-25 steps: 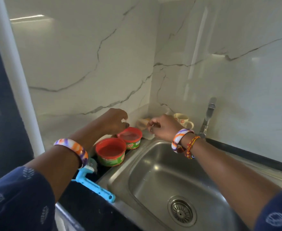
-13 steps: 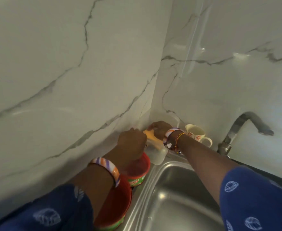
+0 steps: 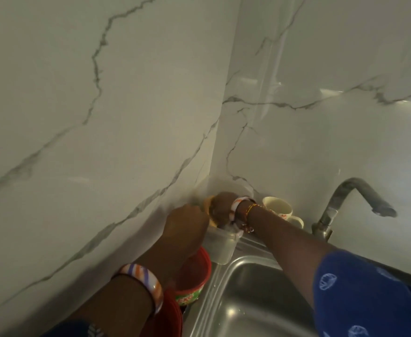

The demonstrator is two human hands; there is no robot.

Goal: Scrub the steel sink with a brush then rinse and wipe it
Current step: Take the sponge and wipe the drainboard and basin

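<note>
Corner of a kitchen, seen from my head looking down. Two white marble-patterned wall panels with grey veins (image 3: 126,117) meet at a vertical seam behind my hands. Below them lies the stainless steel sink (image 3: 253,300), its basin at the lower middle of the view and its flat rim running back to the corner. A curved grey metal tap (image 3: 360,198) rises from the rim at the right, its spout pointing right, away from the basin.

Against the seam sits a translucent plastic tub (image 3: 222,246), its near corner just above the basin's edge. My right hand (image 3: 223,207) reaches into its top, my grip closed round a yellow sponge-like piece (image 3: 209,207); most of it is hidden by my fingers. My left hand (image 3: 187,224) rests at the tub's left side with fingers curled; whether its grip has hold of the tub wall I cannot tell.

Just right of the tub stands a cream ceramic mug with a red print (image 3: 278,209), touching or nearly touching the back wall. Under my left forearm are two round red-lidded tubs with green labels (image 3: 194,278), one nearer than the other, beside the sink's left edge.

Open room is confined to the basin; the corner is crowded. The surface left of the sink is hidden by my arm.
</note>
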